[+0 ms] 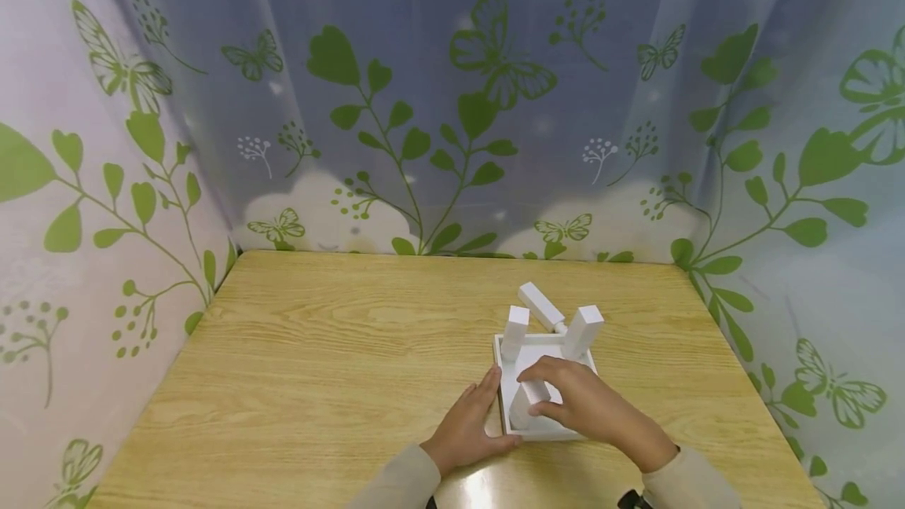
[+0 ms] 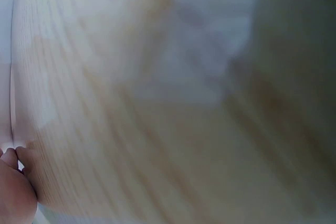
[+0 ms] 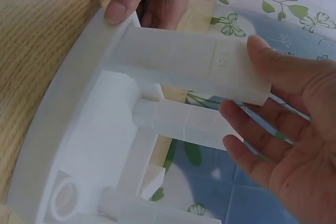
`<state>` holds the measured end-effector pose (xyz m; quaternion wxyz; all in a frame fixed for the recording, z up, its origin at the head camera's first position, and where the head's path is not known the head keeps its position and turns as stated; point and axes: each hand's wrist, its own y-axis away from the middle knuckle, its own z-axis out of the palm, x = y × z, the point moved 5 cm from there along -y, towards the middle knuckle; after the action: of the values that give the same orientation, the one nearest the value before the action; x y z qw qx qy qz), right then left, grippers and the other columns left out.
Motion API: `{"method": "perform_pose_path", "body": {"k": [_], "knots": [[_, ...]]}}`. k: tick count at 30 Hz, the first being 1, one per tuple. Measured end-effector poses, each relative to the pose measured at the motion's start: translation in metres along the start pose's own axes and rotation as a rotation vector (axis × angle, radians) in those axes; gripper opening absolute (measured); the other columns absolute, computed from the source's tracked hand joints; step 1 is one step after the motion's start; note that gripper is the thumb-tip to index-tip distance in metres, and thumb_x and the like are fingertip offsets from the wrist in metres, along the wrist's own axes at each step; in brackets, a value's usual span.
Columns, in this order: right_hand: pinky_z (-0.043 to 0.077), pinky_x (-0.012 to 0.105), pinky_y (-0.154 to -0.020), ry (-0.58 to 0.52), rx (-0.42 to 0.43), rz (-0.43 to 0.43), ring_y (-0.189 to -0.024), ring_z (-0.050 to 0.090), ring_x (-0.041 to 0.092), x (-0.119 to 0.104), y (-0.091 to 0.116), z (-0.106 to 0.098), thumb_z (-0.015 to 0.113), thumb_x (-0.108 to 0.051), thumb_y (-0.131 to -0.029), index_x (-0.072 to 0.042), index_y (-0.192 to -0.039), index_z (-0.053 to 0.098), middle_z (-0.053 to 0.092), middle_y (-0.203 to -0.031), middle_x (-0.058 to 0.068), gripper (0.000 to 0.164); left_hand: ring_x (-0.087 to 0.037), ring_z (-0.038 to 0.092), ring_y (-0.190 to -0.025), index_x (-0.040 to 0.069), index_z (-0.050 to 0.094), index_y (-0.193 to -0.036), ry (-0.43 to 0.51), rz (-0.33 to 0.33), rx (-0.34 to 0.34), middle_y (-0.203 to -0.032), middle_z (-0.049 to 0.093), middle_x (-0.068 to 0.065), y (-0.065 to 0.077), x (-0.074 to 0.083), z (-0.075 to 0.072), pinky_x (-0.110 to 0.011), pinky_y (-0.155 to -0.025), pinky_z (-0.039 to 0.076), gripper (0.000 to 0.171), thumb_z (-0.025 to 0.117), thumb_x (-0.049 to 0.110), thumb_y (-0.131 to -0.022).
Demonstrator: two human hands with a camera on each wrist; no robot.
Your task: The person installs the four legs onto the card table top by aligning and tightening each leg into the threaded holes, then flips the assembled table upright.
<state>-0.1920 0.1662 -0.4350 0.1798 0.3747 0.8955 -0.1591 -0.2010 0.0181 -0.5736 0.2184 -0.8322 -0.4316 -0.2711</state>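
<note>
A white square tabletop (image 1: 551, 436) with a raised rim lies upside down, three block-shaped legs standing in its corners. My right hand (image 1: 583, 403) pinches the top of the near-left leg (image 3: 184, 61) between thumb and fingers. My left hand (image 1: 467, 426) holds the same corner from outside, fingers along the left wall and thumb at the near one. The far-left leg (image 1: 515, 332) and far-right leg (image 1: 583, 331) are upright. A round socket (image 3: 65, 198) without a leg shows in the right wrist view. Only fingertips (image 2: 21, 156) appear in the left wrist view's corner.
Just behind the tabletop, a loose white leg (image 1: 542, 305) lies on the wooden table (image 1: 318, 360), its narrow round end toward the far-right leg. A curtain (image 1: 424, 61) with leaves and butterflies surrounds the table's back and sides.
</note>
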Motion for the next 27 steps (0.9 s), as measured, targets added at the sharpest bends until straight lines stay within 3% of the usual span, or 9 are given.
{"method": "perform_pose_path", "body": {"k": [9, 27], "knots": [[0.052, 0.028, -0.068, 0.027, 0.102, 0.07, -0.081, 0.057, 0.006, 0.001, -0.002, 0.004, 0.078, -0.023, -0.079, -0.007, -0.102, 0.066, 0.063, -0.091, -0.007, 0.03, -0.02, 0.025, -0.144, 0.0, 0.015, -0.152, 0.006, -0.013, -0.013, -0.158, 0.018, -0.01, 0.0, 0.0, 0.001, -0.046, -0.118, 0.021, 0.103, 0.064, 0.059, -0.082], [0.051, 0.023, -0.064, 0.011, 0.182, 0.112, -0.077, 0.054, 0.003, 0.003, 0.001, 0.011, 0.078, -0.023, -0.08, -0.008, -0.103, 0.066, 0.063, -0.092, -0.007, 0.03, -0.019, 0.026, -0.143, 0.001, 0.015, -0.152, -0.015, -0.012, -0.004, -0.158, 0.019, -0.01, 0.0, -0.003, 0.002, -0.045, -0.118, 0.022, 0.105, 0.065, 0.06, -0.081]]}}
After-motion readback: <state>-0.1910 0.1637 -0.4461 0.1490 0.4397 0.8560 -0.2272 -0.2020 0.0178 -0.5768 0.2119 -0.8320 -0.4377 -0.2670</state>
